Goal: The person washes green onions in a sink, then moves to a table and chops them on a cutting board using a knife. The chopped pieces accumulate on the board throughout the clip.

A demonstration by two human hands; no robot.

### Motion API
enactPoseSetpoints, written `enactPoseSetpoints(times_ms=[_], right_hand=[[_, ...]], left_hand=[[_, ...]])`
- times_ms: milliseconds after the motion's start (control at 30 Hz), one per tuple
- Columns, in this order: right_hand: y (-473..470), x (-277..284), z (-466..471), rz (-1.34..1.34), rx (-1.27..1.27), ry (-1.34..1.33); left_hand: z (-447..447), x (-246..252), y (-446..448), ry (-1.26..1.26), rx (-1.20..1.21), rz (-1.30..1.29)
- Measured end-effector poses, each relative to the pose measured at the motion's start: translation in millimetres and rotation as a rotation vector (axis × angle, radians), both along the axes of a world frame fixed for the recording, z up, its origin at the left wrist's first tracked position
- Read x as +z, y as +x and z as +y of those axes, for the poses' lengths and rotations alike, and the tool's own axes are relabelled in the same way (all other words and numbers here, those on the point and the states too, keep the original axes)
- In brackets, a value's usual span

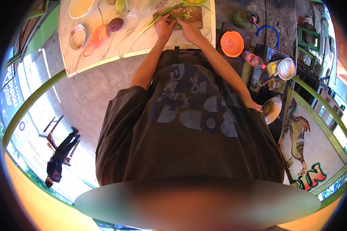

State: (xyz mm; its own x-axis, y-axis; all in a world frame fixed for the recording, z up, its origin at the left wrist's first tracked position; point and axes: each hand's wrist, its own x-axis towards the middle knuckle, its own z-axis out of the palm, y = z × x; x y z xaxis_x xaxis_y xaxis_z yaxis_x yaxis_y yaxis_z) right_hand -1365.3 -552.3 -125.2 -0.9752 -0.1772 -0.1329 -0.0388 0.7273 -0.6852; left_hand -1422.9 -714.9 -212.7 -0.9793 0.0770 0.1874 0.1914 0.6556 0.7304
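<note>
A wooden cutting board [195,18] lies near the right end of a marble-patterned table [127,40]. My left hand [164,29] presses long green scallion leaves [146,29] against the board's left part, its fingers bent around them. Close on its right, my right hand [192,31] rests over the board with the index finger stretched toward the leaves. Whatever lies under its other fingers is hidden. Small pale green chopped pieces [186,13] sit on the board beyond my hands. A green bowl [194,2] holding yellow pieces stands past the board.
Left on the table are a purple-brown vegetable [115,24], an orange plastic bag [96,40], a floral bowl [77,37] and a cream basin [81,8]. To my right stand an orange bowl [232,44], a gas cylinder [244,19], a bottle [253,59] and a pan [273,109]. Someone sits far left.
</note>
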Motion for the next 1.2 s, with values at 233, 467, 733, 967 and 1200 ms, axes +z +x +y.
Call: enactPoseSetpoints(times_ms=[233,467,733,967,1200], right_hand=[[6,1,-1,0.091,-0.029,-0.065],[6,3,-2,0.004,-0.051,-0.02],[8,-1,1,0.017,-0.048,-0.021],[7,-2,-1,-0.017,-0.047,0.029],[30,16,10,-0.111,-0.039,0.192]], left_hand=[[-1,-2,0,-0.004,-0.003,0.005],[0,-2,2,-0.027,0.002,0.078],[0,-2,2,0.016,0.007,0.068],[-2,-6,3,0.098,0.02,-0.089],[-2,-12,3,0.022,0.023,-0.087]])
